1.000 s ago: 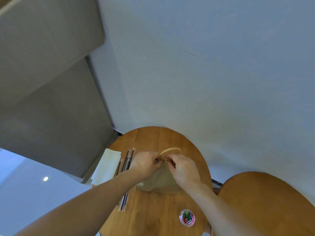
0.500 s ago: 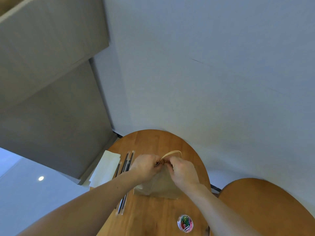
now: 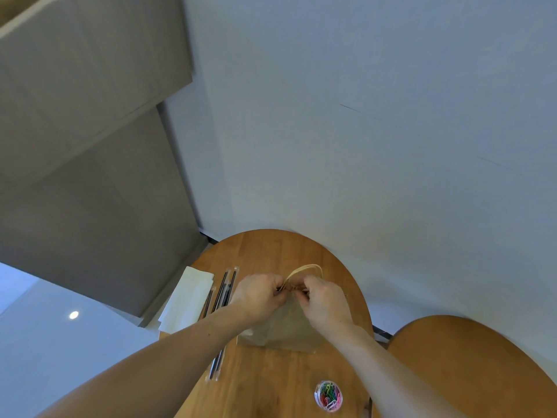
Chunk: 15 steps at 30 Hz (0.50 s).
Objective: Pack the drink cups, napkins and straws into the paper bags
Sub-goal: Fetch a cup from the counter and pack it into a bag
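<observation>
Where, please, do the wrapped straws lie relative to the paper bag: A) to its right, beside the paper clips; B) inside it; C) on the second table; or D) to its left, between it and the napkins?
D: the straws lie just left of the paper bag, with the napkins on their far side.

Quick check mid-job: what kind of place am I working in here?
Probably a plain indoor room set up as a takeaway packing spot, though not clearly a café: a round wooden table against a bare wall, holding a paper bag, wrapped straws and napkins.
</observation>
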{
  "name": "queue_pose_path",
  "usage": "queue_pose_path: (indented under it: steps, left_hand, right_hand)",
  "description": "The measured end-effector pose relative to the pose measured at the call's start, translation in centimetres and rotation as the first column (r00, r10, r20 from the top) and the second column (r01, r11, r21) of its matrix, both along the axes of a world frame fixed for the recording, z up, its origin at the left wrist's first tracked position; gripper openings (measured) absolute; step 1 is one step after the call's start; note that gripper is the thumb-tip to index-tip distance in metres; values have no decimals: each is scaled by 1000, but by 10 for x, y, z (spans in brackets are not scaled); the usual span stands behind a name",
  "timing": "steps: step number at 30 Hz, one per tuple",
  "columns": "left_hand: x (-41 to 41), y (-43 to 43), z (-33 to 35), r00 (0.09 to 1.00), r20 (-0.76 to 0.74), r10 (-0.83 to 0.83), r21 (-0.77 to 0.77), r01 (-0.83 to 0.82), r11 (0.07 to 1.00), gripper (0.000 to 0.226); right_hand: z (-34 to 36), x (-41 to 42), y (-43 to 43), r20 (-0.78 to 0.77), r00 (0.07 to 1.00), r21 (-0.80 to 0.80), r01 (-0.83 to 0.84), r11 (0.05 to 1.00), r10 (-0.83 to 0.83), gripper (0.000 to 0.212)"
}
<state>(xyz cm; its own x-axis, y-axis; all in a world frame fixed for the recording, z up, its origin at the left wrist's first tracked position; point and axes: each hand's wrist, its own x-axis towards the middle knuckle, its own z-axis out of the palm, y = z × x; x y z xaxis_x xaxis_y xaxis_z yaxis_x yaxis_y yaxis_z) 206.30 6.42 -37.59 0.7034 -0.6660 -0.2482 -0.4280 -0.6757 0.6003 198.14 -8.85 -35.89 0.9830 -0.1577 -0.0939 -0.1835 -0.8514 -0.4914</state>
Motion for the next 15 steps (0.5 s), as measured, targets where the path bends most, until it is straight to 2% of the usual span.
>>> queue_pose_path:
  steps: [3, 5, 8, 10, 12, 15]
  left_hand:
    - [2, 0, 0, 1000, 8, 4, 7, -4, 1000, 17]
    - [2, 0, 0, 1000, 7, -2, 3, 2, 1000, 16]
    - [3, -1, 2, 1000, -9, -4, -6, 3, 1000, 15]
    - [3, -2, 2, 1000, -1, 6, 1, -6, 1000, 22]
    - [3, -1, 2, 1000, 14, 12, 11, -12, 1000, 24]
    - [3, -1, 1, 1000, 20, 6, 16, -6, 1000, 18]
  right_hand:
    - [3, -3, 3, 102, 989, 139, 93, 986, -108, 17]
    - [4, -7, 5, 160, 982, 169, 76, 983, -103, 20]
    - [5, -10, 5, 107, 988, 166, 89, 982, -108, 26]
    - [7, -9, 3, 78, 986, 148, 131, 980, -144, 23]
    - [9, -9, 1, 88, 990, 79, 100, 992, -107, 14]
    - [10, -9, 0, 38, 999, -55, 3, 998, -1, 21]
